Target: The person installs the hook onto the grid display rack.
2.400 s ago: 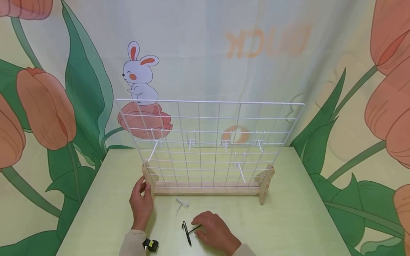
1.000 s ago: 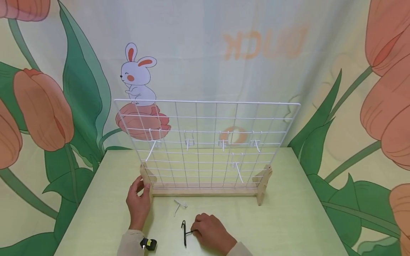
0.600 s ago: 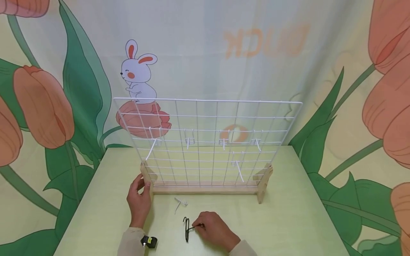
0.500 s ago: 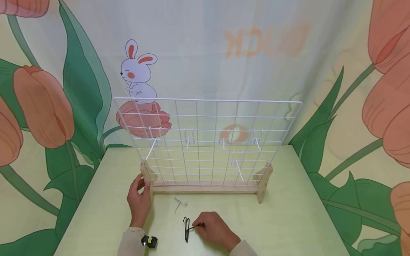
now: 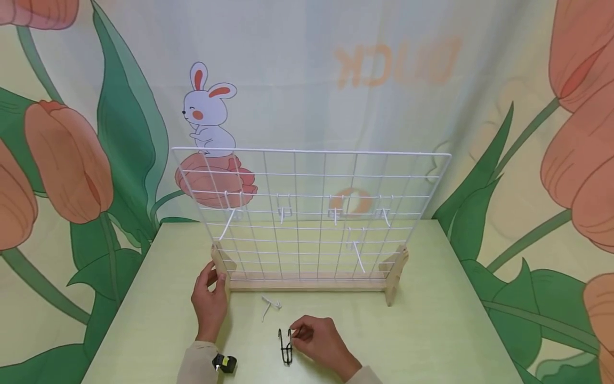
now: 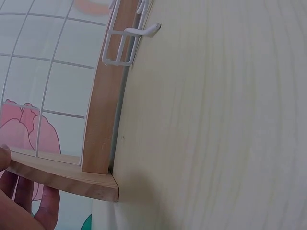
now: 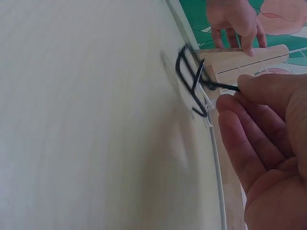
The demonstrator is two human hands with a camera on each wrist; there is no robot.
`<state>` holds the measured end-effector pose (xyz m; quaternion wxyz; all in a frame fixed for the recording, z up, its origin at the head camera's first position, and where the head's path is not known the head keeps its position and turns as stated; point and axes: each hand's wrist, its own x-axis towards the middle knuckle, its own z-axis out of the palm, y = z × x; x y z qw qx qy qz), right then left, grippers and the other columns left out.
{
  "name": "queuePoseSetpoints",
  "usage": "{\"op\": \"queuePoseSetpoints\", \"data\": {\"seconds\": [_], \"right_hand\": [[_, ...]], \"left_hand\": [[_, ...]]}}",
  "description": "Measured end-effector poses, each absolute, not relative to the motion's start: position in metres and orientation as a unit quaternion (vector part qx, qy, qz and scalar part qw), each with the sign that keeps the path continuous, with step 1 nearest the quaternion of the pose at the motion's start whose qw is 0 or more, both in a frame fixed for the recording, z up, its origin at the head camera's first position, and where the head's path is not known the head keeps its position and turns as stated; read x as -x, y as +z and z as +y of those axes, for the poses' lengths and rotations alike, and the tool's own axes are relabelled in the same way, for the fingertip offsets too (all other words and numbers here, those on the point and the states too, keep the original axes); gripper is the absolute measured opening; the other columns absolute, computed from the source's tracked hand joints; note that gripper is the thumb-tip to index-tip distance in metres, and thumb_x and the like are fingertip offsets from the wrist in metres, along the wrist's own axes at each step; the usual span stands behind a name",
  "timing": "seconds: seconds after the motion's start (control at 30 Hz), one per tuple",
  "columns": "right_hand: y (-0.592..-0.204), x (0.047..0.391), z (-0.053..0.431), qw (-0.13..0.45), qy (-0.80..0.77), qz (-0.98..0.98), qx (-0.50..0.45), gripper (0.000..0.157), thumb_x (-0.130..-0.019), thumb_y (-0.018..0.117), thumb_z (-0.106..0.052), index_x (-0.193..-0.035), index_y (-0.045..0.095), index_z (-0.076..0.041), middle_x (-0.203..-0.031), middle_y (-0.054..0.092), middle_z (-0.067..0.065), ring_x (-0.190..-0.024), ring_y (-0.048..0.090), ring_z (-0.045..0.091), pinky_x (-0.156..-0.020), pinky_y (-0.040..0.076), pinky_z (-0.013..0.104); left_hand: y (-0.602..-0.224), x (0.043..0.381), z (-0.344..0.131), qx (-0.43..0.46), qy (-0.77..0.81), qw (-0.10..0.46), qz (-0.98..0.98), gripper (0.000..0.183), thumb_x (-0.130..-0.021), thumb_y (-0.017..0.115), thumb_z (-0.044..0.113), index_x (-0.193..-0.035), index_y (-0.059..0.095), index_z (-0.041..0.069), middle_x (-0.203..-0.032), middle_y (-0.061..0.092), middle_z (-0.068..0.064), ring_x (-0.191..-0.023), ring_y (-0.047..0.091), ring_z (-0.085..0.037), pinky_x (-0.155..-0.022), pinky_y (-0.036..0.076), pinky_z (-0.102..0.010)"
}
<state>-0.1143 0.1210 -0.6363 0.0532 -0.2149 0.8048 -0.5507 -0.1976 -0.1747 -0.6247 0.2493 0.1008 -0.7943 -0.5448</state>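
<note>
My right hand (image 5: 322,344) pinches the thin arm of a black wire display hook (image 5: 286,349) between thumb and fingers. Its double-hooked frame points up toward the rack in the head view, and in the right wrist view the black hook (image 7: 194,81) hangs off the fingertips. At the rack's left end, my left hand (image 5: 209,304) grips the wooden foot (image 6: 62,178), thumb on one side and fingers on the other. A white grid rack (image 5: 312,213) stands upright in its wooden base (image 5: 307,286). On the table before the base lies a loose white hook (image 5: 271,305).
Several white hooks hang on the grid, such as the long one (image 5: 357,256) at lower right. The right wooden foot (image 5: 396,274) stands on the pale table (image 5: 441,330). Behind is a curtain (image 5: 307,69) printed with tulips and a rabbit.
The right hand has taken up the black hook by its arm and turned it, so its two prongs now show side by side. The left hand stays on the rack's foot.
</note>
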Motion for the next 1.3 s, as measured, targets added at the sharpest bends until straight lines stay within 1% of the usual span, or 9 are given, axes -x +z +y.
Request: {"op": "queuePoseSetpoints", "data": {"seconds": [0.13, 0.23, 0.47, 0.53, 0.7, 0.83, 0.9, 1.03, 1.3], "right_hand": [[-0.629, 0.112, 0.12, 0.062, -0.562, 0.803, 0.19, 0.009, -0.092, 0.081, -0.007, -0.099, 0.077, -0.007, -0.09, 0.08, -0.003, -0.079, 0.074, 0.002, -0.07, 0.061, 0.023], [-0.624, 0.111, 0.119, 0.048, -0.563, 0.803, 0.191, 0.007, -0.092, 0.082, -0.008, -0.097, 0.077, -0.009, -0.092, 0.08, -0.003, -0.08, 0.074, 0.002, -0.071, 0.062, 0.022], [-0.611, 0.115, 0.116, -0.039, -0.57, 0.788, 0.231, 0.009, -0.091, 0.083, -0.006, -0.093, 0.076, -0.011, -0.093, 0.08, 0.005, -0.08, 0.076, 0.004, -0.069, 0.062, 0.024], [-0.604, 0.118, 0.116, -0.056, -0.572, 0.785, 0.233, 0.009, -0.091, 0.083, -0.006, -0.092, 0.075, -0.012, -0.094, 0.08, 0.005, -0.08, 0.076, 0.004, -0.068, 0.062, 0.024], [-0.581, 0.122, 0.116, -0.093, -0.58, 0.778, 0.224, 0.009, -0.092, 0.082, -0.006, -0.094, 0.076, -0.012, -0.093, 0.08, 0.002, -0.08, 0.078, 0.009, -0.066, 0.062, 0.024], [-0.56, 0.125, 0.117, -0.137, -0.569, 0.777, 0.232, 0.01, -0.093, 0.08, -0.005, -0.097, 0.076, -0.013, -0.092, 0.081, 0.003, -0.08, 0.079, 0.014, -0.063, 0.061, 0.023], [-0.548, 0.126, 0.118, -0.16, -0.558, 0.779, 0.237, 0.012, -0.093, 0.08, -0.004, -0.099, 0.077, -0.014, -0.093, 0.081, 0.002, -0.08, 0.079, 0.014, -0.064, 0.061, 0.022], [-0.524, 0.131, 0.121, -0.206, -0.536, 0.78, 0.247, 0.015, -0.092, 0.08, -0.002, -0.102, 0.077, -0.013, -0.096, 0.081, 0.002, -0.082, 0.079, 0.013, -0.069, 0.061, 0.021], [-0.488, 0.138, 0.127, -0.271, -0.504, 0.775, 0.268, 0.013, -0.093, 0.079, -0.001, -0.103, 0.077, -0.009, -0.097, 0.079, 0.005, -0.085, 0.079, 0.017, -0.075, 0.062, 0.022]], "left_hand": [[-0.626, 0.198, -0.175, -0.102, -0.542, 0.249, -0.796, 0.044, -0.106, 0.065, 0.011, -0.149, 0.058, 0.014, -0.128, 0.069, -0.017, -0.114, 0.062, -0.019, -0.08, 0.043, 0.002], [-0.626, 0.198, -0.175, -0.101, -0.542, 0.251, -0.796, 0.043, -0.105, 0.065, 0.011, -0.148, 0.059, 0.015, -0.127, 0.069, -0.017, -0.113, 0.063, -0.02, -0.08, 0.043, 0.002], [-0.627, 0.199, -0.175, -0.098, -0.539, 0.26, -0.796, 0.043, -0.104, 0.067, 0.01, -0.147, 0.061, 0.014, -0.124, 0.07, -0.017, -0.109, 0.061, -0.012, -0.078, 0.044, 0.001], [-0.627, 0.198, -0.175, -0.099, -0.538, 0.259, -0.796, 0.043, -0.104, 0.067, 0.01, -0.147, 0.061, 0.014, -0.124, 0.07, -0.017, -0.108, 0.06, -0.01, -0.078, 0.044, 0.001], [-0.626, 0.198, -0.175, -0.101, -0.542, 0.257, -0.794, 0.043, -0.104, 0.067, 0.01, -0.147, 0.061, 0.014, -0.125, 0.07, -0.017, -0.109, 0.061, -0.012, -0.078, 0.044, 0.001], [-0.626, 0.197, -0.174, -0.102, -0.548, 0.256, -0.79, 0.042, -0.104, 0.067, 0.01, -0.146, 0.061, 0.014, -0.125, 0.07, -0.017, -0.11, 0.062, -0.016, -0.078, 0.045, 0.0], [-0.626, 0.196, -0.174, -0.101, -0.549, 0.255, -0.79, 0.042, -0.104, 0.067, 0.01, -0.146, 0.061, 0.013, -0.126, 0.069, -0.017, -0.111, 0.062, -0.016, -0.078, 0.045, 0.0], [-0.626, 0.196, -0.173, -0.1, -0.551, 0.251, -0.79, 0.042, -0.105, 0.066, 0.011, -0.147, 0.06, 0.014, -0.127, 0.069, -0.017, -0.111, 0.062, -0.016, -0.078, 0.045, 0.0], [-0.627, 0.198, -0.175, -0.099, -0.547, 0.254, -0.792, 0.042, -0.105, 0.066, 0.013, -0.147, 0.06, 0.014, -0.126, 0.07, -0.017, -0.11, 0.06, -0.009, -0.078, 0.045, 0.0]]}}
